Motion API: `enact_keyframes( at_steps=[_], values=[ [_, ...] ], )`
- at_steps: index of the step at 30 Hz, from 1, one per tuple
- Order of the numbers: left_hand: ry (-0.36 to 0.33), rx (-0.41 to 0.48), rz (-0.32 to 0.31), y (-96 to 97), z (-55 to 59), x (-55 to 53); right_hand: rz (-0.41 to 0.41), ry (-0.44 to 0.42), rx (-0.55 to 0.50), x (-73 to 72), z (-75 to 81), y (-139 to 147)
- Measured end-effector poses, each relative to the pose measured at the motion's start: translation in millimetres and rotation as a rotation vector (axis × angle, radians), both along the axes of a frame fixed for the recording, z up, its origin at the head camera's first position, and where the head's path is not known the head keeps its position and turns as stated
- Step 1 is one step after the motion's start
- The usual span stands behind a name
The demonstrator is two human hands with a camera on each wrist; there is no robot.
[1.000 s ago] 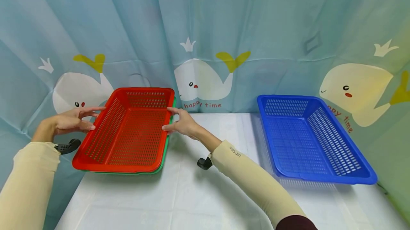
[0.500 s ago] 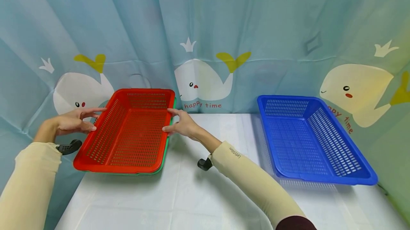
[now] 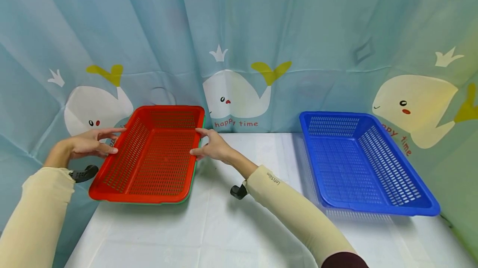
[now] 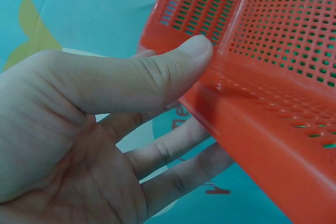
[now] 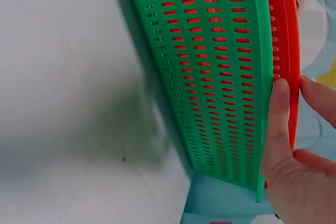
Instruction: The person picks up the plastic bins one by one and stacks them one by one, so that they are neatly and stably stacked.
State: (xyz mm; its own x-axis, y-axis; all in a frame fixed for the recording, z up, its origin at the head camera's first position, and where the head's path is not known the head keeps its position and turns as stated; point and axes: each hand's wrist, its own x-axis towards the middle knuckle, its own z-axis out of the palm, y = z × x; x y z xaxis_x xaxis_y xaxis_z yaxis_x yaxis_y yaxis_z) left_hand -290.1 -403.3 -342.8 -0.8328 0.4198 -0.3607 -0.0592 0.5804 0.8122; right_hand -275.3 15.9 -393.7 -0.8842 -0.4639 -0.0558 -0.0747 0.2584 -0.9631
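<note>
A red perforated basket (image 3: pixel 160 156) sits nested in a green basket (image 5: pixel 263 51), whose edge peeks out along the right and front sides in the head view. My left hand (image 3: pixel 89 142) holds the red basket's left rim, thumb on top and fingers beneath, as the left wrist view shows. On the opposite side my right hand (image 3: pixel 214 145) pinches the red rim between thumb and fingers. In the right wrist view, the red rim stands slightly above the green one, and red shows through the green wall's slots.
To the right stands a blue basket (image 3: pixel 311 156), with a clear perforated basket (image 3: pixel 358 215) beneath it. A white cloth (image 3: pixel 224 226) covers the table. Behind hangs a light blue curtain (image 3: pixel 317 19) printed with whales.
The red basket has shifted slightly right and towards the front, covering more of the green edge. My left hand has moved right with it; my right hand has barely moved.
</note>
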Motion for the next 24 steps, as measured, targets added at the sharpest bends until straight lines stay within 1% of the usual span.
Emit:
enact_keyframes(
  at_steps=[3, 7, 10, 17, 24],
  values=[
    [0.013, -0.023, 0.006, 1.8, 0.9, 0.7, -0.004, 0.043, 0.039, 0.2, 0.0, 0.4],
    [0.068, -0.047, 0.019, 4.2, 1.0, 2.1, -0.027, 0.123, 0.095, -0.2, -1.2, 2.1],
    [0.103, -0.049, 0.024, 4.7, -0.5, 3.4, -0.044, 0.162, 0.106, -0.7, -2.9, 3.1],
    [0.085, -0.055, 0.037, 1.6, -5.7, 7.6, -0.040, 0.173, 0.097, 1.7, -5.0, 2.1],
    [0.088, -0.059, 0.045, 0.1, -9.9, 7.9, -0.042, 0.174, 0.090, 3.2, -5.6, 1.1]
  ],
)
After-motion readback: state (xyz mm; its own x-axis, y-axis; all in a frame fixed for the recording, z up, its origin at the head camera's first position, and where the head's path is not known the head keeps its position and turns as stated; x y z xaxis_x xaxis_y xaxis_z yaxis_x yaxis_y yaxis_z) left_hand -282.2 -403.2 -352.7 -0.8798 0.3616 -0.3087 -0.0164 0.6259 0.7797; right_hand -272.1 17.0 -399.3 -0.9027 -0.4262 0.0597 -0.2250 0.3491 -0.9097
